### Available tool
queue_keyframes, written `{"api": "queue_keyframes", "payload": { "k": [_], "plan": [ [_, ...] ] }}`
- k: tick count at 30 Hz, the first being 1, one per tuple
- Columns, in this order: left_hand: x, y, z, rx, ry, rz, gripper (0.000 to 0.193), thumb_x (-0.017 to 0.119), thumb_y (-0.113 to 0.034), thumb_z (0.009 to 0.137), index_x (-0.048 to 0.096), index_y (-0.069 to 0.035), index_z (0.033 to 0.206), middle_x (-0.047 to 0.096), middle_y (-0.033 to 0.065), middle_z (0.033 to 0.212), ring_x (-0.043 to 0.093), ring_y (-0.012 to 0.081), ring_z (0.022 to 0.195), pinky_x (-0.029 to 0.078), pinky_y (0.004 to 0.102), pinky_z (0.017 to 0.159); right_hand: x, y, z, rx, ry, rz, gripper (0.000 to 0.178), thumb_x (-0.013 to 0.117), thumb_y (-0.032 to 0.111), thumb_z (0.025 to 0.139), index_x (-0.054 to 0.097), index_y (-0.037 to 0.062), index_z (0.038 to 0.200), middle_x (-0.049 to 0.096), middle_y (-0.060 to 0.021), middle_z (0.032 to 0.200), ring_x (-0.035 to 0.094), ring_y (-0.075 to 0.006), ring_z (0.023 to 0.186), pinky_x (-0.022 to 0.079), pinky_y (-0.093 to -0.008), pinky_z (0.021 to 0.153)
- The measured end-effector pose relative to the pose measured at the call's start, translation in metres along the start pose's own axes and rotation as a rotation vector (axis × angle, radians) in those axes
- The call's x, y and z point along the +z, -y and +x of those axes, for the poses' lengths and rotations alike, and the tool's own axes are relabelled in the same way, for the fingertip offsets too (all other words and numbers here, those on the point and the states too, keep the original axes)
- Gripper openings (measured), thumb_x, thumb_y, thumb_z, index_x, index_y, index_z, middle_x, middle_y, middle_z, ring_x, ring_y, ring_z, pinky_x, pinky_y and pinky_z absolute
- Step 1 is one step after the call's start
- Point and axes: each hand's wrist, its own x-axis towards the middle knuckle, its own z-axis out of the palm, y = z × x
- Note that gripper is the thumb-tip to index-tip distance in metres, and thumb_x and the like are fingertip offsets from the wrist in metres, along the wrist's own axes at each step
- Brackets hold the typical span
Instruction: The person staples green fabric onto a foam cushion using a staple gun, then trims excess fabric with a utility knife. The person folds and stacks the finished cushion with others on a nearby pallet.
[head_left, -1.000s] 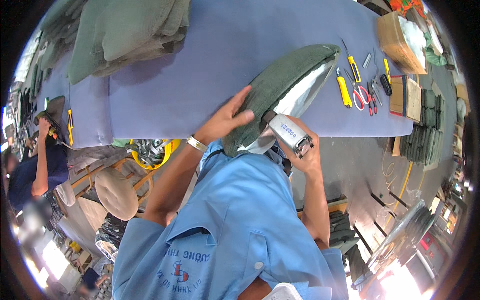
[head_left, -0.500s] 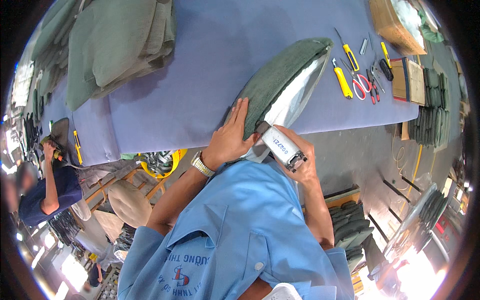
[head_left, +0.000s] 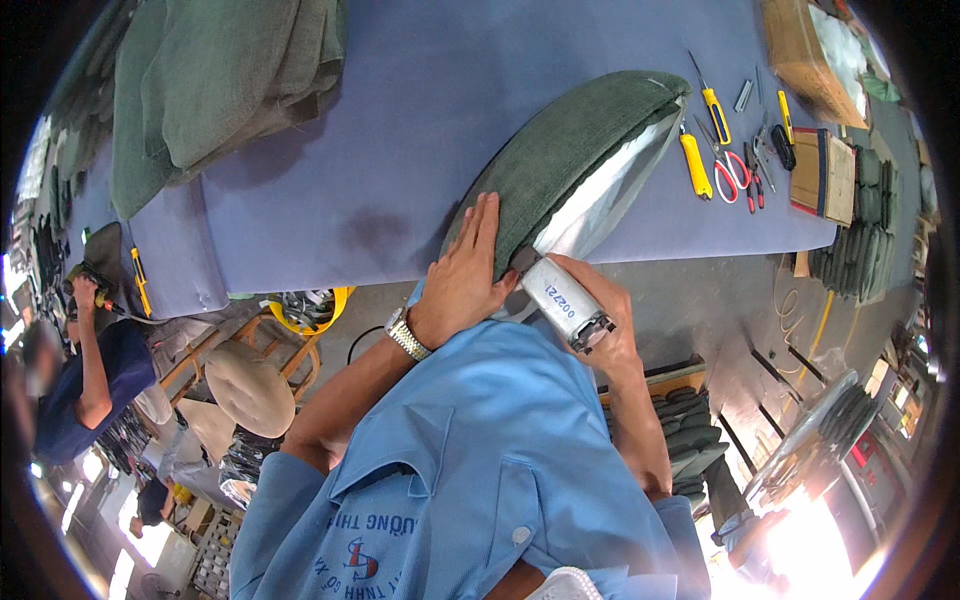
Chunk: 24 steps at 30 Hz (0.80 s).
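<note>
A dark green fabric-covered seat pad (head_left: 560, 140) stands tilted at the table's near edge, its white underside (head_left: 600, 195) facing right. My left hand (head_left: 462, 268) lies flat against the green cover with fingers stretched out, thumb close to the tool's nose. In my right hand (head_left: 612, 318) is a silver staple gun (head_left: 566, 300), gripped from the right. Its dark nose (head_left: 524, 260) meets the near part of the pad's edge; the exact contact point is hidden.
A blue-covered table (head_left: 380, 150) carries stacked green covers (head_left: 230, 80), red-handled scissors (head_left: 735, 170), pliers (head_left: 752, 185), a yellow-handled screwdriver (head_left: 716, 115) and a yellow cutter (head_left: 695, 165). Right are a cardboard box (head_left: 800, 55) and a wooden block (head_left: 824, 178). Another person (head_left: 95, 370) works at left.
My view has shifted slightly, so the table items appear displaced. The pad's far tip now appears a little farther right. Both hands keep nearly the same pose on the pad and staple gun.
</note>
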Motion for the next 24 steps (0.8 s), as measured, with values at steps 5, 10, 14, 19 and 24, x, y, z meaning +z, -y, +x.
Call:
{"api": "queue_keyframes", "payload": {
  "k": [5,10,14,19,24],
  "plan": [
    [-0.003,-0.001,-0.002,-0.005,-0.01,0.003,0.106,0.076,-0.012,0.081,0.009,-0.001,0.162,0.024,0.0281,0.165,0.032,0.043,0.15,0.043,0.0471,0.115,0.0,-0.004,-0.01,-0.014,0.011,-0.035,0.059,0.077,0.011,0.073,0.067,0.0003,0.13,0.072,-0.0209,0.124,0.073,-0.0321,0.11,0.057,-0.0364,0.092],
    [-0.002,0.002,-0.003,0.015,-0.037,-0.027,0.109,0.076,-0.008,0.077,0.01,-0.002,0.163,0.025,0.0269,0.165,0.032,0.0428,0.15,0.044,0.0471,0.115,0.001,0.001,-0.005,-0.055,0.031,-0.014,0.061,0.078,0.013,0.072,0.066,0.0025,0.131,0.072,-0.0196,0.122,0.074,-0.0309,0.108,0.057,-0.0356,0.09],
    [-0.001,0.003,-0.002,0.013,-0.039,-0.03,0.109,0.077,-0.008,0.076,0.011,-0.003,0.163,0.025,0.0268,0.165,0.031,0.0432,0.151,0.045,0.0488,0.114,0.009,0.008,-0.004,0.15,0.066,0.016,0.06,0.077,0.013,0.073,0.064,0.0077,0.132,0.073,-0.0168,0.115,0.075,-0.0279,0.103,0.057,-0.0331,0.085],
    [-0.005,0.002,-0.003,-0.009,-0.004,-0.033,0.109,0.08,-0.011,0.078,0.012,-0.004,0.163,0.024,0.0264,0.166,0.03,0.0438,0.151,0.044,0.0513,0.114,0.01,0.011,-0.006,0.053,0.04,-0.019,0.06,0.077,0.008,0.074,0.064,0.0023,0.133,0.072,-0.02,0.119,0.074,-0.0315,0.106,0.056,-0.0368,0.091],
    [-0.001,0.01,0.0,0.031,-0.04,-0.05,0.107,0.078,-0.01,0.078,0.013,-0.003,0.163,0.024,0.0265,0.166,0.03,0.0437,0.152,0.043,0.052,0.115,0.009,0.01,-0.012,-0.018,0.049,-0.027,0.063,0.078,0.004,0.072,0.064,0.0007,0.133,0.072,-0.0214,0.12,0.073,-0.0332,0.107,0.056,-0.039,0.093]
  ]
}}
